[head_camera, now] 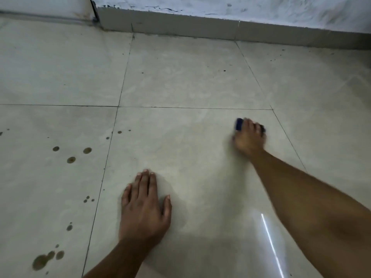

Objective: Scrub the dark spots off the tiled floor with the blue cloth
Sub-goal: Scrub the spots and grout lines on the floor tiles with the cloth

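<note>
Tiled floor (pixel 180 87) fills nearly the whole view, w/ a grey skirting (pixel 180 27) and scuffed white wall (pixel 220 5) along the far edge. Landmark: the big tile in the middle, the one both hands are on. It looks mostly free of spots, so judging by that it's prob. done or close.

Left of that tile, the neighbouring tile has plenty of dark spots (pixel 71 159), incl. a bigger blotch (pixel 41 261) at its near end, so that part looks untouched. A few tiny specks on the tile beyond, toward the skirting.

Left hand (pixel 144 205) lies flat on the near part of the middle tile, fingers straight, holding nothing, prob. bracing. Right hand (pixel 250 137) is at the tile's far right corner, fingers curled over the blue cloth (pixel 239 124), pressing it to the floor; blurred there. Hands well apart.

Roughly: one tile clean, left tile and far specks remain.
</note>
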